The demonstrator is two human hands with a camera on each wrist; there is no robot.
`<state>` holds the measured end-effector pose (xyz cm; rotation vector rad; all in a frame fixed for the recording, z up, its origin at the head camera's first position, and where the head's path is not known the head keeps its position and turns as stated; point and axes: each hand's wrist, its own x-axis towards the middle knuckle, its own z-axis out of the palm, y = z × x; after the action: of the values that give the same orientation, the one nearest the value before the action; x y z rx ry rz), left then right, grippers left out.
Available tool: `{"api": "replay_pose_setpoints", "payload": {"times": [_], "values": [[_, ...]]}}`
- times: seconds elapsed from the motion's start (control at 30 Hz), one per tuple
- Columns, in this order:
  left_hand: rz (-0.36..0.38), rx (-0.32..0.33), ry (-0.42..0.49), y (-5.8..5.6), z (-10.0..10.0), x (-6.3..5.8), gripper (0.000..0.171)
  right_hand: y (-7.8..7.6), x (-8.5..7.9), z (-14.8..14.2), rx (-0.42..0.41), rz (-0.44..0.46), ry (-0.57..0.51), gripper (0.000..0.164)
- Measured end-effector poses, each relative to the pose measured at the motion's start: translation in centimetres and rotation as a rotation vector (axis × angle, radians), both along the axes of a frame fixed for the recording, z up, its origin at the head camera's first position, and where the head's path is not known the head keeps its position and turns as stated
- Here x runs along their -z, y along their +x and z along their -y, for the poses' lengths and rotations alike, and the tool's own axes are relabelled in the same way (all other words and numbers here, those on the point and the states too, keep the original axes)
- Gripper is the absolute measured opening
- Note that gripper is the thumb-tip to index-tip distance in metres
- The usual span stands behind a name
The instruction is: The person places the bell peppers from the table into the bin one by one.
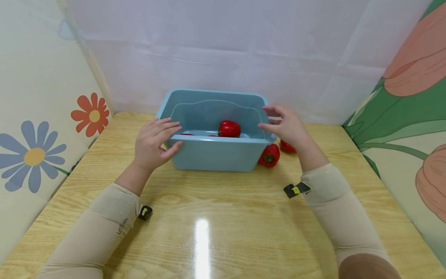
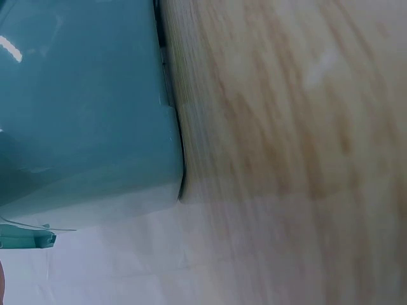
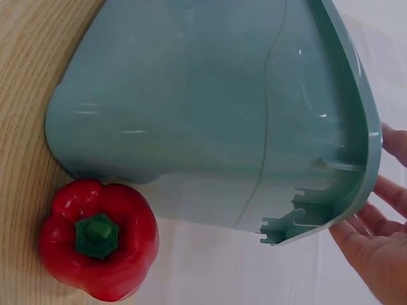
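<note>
Blue bin (image 1: pixel 216 155) upright on the pale wood-grain counter (image 1: pixel 240 221), long side toward the person, white backdrop (image 1: pixel 223 54) behind. Left hand (image 1: pixel 151 143) at the bin's near left corner: fingers straight, reaching over the rim, thumb apart from them at the near edge; grip wide, nothing enclosed. Right hand (image 1: pixel 289 124) at the opposite end: fingers and thumb parted, lightly bent, tips at the rim; grip wide here too. Whether either bears weight, cannot tell. Inside the bin, one glossy red pepper (image 1: pixel 229 129) lies right of centre; slivers of red show just above the near rim, mostly hidden. Outside, a stemmed pepper (image 1: pixel 270 155) sits just beside the right wall, its green stem toward the right wrist camera; contact with the bin unclear. Another, the far-right pepper (image 1: pixel 287 146), is partly covered by the right forearm. Beige sleeves (image 1: pixel 341 209) on both arms.
</note>
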<state>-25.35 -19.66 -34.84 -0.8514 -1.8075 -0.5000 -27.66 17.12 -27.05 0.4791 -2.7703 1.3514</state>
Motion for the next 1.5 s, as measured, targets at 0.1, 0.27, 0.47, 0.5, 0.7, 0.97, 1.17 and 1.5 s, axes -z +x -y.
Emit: {"api": "replay_pose_setpoints", "payload": {"times": [0.1, 0.27, 0.47, 0.5, 0.7, 0.97, 1.17, 1.5], "values": [[0.001, -0.002, -0.001, 0.0, 0.0, 0.0, 0.039, 0.0, 0.0, -0.3, 0.004, -0.017, -0.002, 0.058], [0.004, -0.003, 0.002, 0.0, 0.0, 0.0, 0.039, -0.1, 0.0, -1.0, 0.005, -0.061, -0.003, 0.057], [0.006, -0.004, -0.002, 0.0, 0.0, 0.1, 0.039, 0.1, -0.1, -2.1, 0.036, -0.077, 0.025, 0.058], [0.006, -0.003, -0.001, 0.0, 0.1, 0.1, 0.039, 0.1, -0.1, -2.2, 0.043, -0.071, 0.031, 0.058], [0.006, 0.0, 0.001, 0.0, 0.1, 0.1, 0.039, 0.2, 0.1, -3.5, 0.09, -0.064, 0.035, 0.06], [0.008, -0.006, 0.0, 0.1, 0.0, 0.0, 0.04, 0.4, 0.0, -5.0, 0.153, -0.036, 0.026, 0.061], [0.009, -0.003, -0.002, 0.0, 0.0, 0.0, 0.04, 0.4, 0.3, -5.9, 0.166, -0.023, 0.042, 0.061], [0.008, -0.008, -0.002, 0.0, 0.1, 0.0, 0.04, -0.1, 2.0, -7.1, 0.173, 0.063, 0.118, 0.065]]}}
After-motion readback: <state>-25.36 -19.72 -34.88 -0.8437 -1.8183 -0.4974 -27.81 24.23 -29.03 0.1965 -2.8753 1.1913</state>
